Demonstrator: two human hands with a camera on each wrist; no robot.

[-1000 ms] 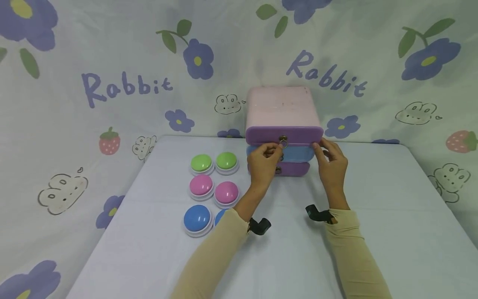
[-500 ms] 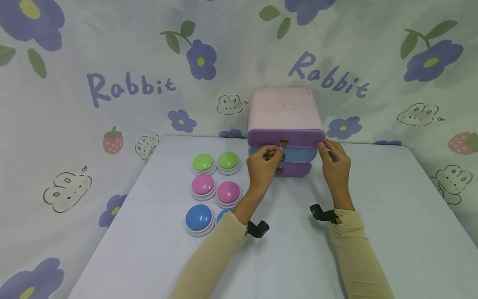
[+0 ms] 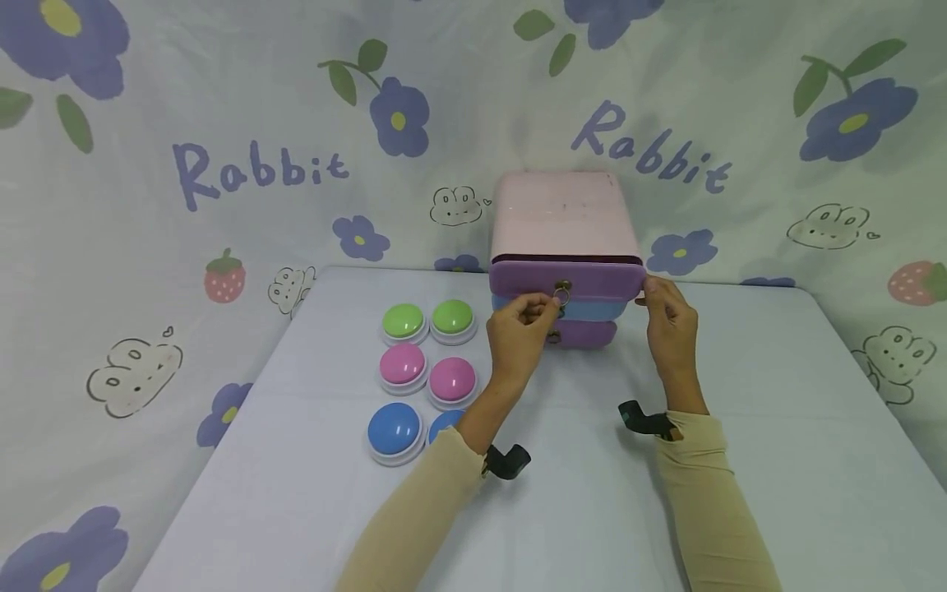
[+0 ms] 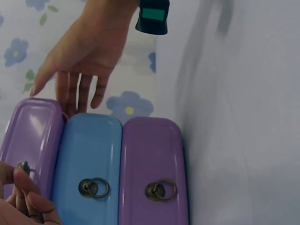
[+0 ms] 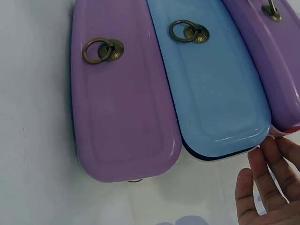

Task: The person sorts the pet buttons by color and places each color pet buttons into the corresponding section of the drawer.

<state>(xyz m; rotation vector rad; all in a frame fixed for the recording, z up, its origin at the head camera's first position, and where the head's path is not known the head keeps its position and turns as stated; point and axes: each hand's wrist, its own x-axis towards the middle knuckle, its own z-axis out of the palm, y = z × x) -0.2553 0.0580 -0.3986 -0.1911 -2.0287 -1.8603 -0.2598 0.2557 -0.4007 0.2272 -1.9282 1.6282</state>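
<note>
The white table (image 3: 570, 510) runs forward from the cabinet (image 3: 564, 214) between the two forearms, and rightward from it to the table's right edge. The cabinet stands at the table's rear, beyond both wrists and right of centre, in front of the printed cloth (image 3: 473, 107).

Both arms extend forward from the near edge. The left hand (image 3: 514, 337) reaches the front of the cabinet, fingers bent, thumb and index finger pinching the ring of the upper drawer. The right hand (image 3: 672, 329) stands at the cabinet's right side, fingers loosely extended and gripping nothing; its thumb tip meets or nearly meets the right end of the upper drawer.

The upper drawer (image 3: 525, 279), purple, projects slightly; a narrow dark gap separates it from the cabinet's top edge. The blue drawer (image 3: 595, 309) and lower drawer (image 3: 588, 335) lie beneath.

Six domed buttons (image 3: 453, 379) occupy the table left of the left hand; the left sleeve partly covers one. The brass ring (image 3: 569, 294) hangs at the front's middle.
</note>
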